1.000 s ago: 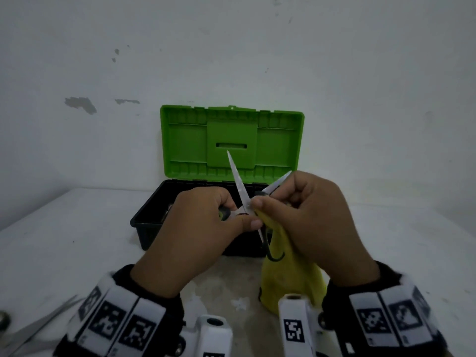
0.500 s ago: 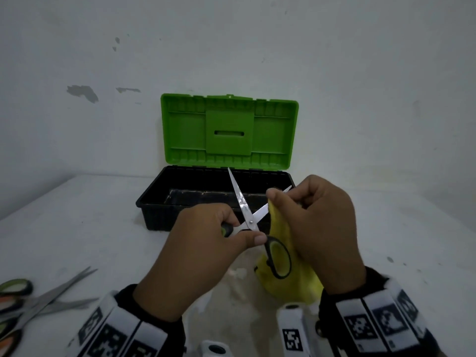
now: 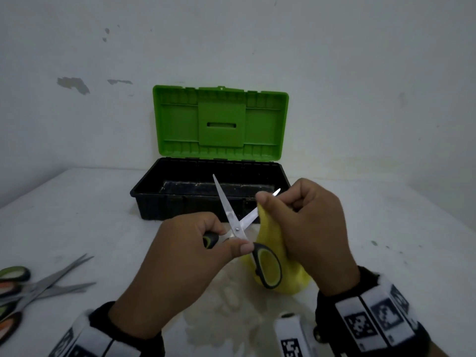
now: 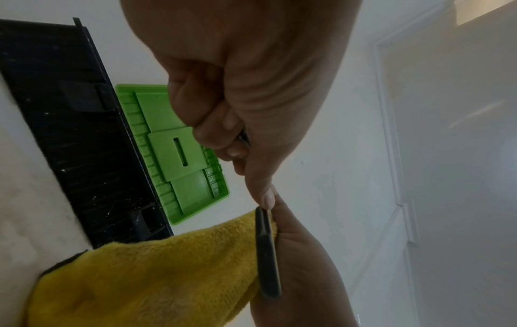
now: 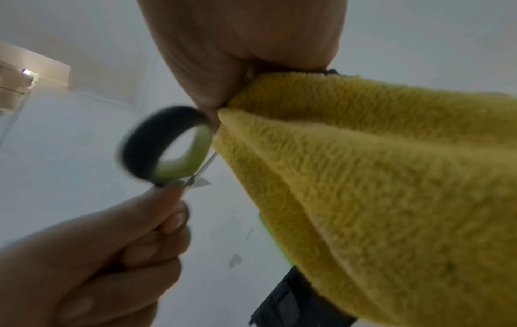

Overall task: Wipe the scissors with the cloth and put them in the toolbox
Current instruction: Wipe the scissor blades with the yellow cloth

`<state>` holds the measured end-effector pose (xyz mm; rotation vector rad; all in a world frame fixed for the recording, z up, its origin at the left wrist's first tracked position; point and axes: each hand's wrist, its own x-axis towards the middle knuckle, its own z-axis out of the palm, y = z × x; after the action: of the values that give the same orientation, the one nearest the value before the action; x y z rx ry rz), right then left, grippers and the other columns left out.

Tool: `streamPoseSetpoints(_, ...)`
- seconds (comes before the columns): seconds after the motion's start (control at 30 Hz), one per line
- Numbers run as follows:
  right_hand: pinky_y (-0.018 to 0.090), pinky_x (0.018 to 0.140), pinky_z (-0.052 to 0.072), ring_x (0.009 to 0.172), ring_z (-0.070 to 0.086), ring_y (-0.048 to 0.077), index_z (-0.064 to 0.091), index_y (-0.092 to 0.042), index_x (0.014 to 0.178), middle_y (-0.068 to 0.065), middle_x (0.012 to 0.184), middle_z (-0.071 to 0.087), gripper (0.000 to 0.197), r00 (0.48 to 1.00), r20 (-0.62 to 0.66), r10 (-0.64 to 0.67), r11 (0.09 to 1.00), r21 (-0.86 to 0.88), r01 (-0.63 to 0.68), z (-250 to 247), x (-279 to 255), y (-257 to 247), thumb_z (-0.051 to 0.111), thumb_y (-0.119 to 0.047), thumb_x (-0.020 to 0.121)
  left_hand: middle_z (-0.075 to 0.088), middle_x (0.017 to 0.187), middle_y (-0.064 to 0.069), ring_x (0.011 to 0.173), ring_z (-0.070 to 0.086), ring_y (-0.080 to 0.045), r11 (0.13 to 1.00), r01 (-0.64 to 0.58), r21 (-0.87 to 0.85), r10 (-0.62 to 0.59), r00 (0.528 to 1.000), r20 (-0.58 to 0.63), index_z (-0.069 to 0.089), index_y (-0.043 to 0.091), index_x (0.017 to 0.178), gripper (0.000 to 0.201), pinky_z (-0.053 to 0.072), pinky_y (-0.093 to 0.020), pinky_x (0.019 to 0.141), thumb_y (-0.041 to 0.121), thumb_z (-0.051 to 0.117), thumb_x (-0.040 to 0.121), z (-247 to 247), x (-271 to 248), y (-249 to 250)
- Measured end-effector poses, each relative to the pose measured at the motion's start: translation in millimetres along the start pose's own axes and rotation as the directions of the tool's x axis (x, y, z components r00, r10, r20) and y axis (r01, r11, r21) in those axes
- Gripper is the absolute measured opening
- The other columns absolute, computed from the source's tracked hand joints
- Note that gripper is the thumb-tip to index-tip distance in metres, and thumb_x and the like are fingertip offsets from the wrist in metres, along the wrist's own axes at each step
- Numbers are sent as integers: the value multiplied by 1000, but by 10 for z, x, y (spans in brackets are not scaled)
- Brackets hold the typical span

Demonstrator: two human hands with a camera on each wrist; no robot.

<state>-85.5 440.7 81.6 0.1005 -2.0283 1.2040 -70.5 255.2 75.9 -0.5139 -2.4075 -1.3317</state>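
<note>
My left hand (image 3: 195,246) grips one black-and-green handle of the spread scissors (image 3: 235,222) in mid-air, just in front of the toolbox. One blade points up and left. My right hand (image 3: 306,222) pinches the yellow cloth (image 3: 270,235) around the other blade, whose tip sticks out past the fingers. The free handle loop (image 3: 268,269) hangs in front of the cloth, and it also shows in the right wrist view (image 5: 165,143). The cloth (image 4: 145,276) drapes down below the hands. The black toolbox (image 3: 159,186) stands behind with its green lid (image 3: 219,122) raised.
Several other scissors (image 3: 38,284) with orange and green handles lie on the white table (image 3: 77,215) at the left edge. A white wall rises close behind the toolbox. A pale damp-looking patch marks the table below my hands.
Both hands and the scissors have sunk lower in front of the toolbox. The right hand with the cloth has slid from near the pivot out along the blade toward its tip.
</note>
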Motion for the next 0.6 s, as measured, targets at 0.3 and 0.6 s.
streamPoseSetpoints(0.3, 13, 45, 36, 46, 46, 5, 58, -15, 61, -9, 50, 51, 37, 998, -28, 53, 998, 30, -52, -77, 5, -4, 83, -39, 75, 45, 45, 8, 42, 40, -6, 1000, 4, 1, -4, 1000, -2, 57, 23, 57, 44, 37, -16, 43, 64, 73, 52, -7, -63, 71)
streamPoseSetpoints(0.6, 13, 43, 37, 43, 46, 3, 56, -16, 59, -8, 48, 51, 39, 995, -35, 91, 995, 47, -90, -152, 24, 21, 83, -39, 75, 44, 44, 12, 41, 40, -4, 1000, 15, -6, -15, 1000, 11, 56, 22, 56, 42, 34, -12, 42, 60, 73, 53, 3, -131, 147)
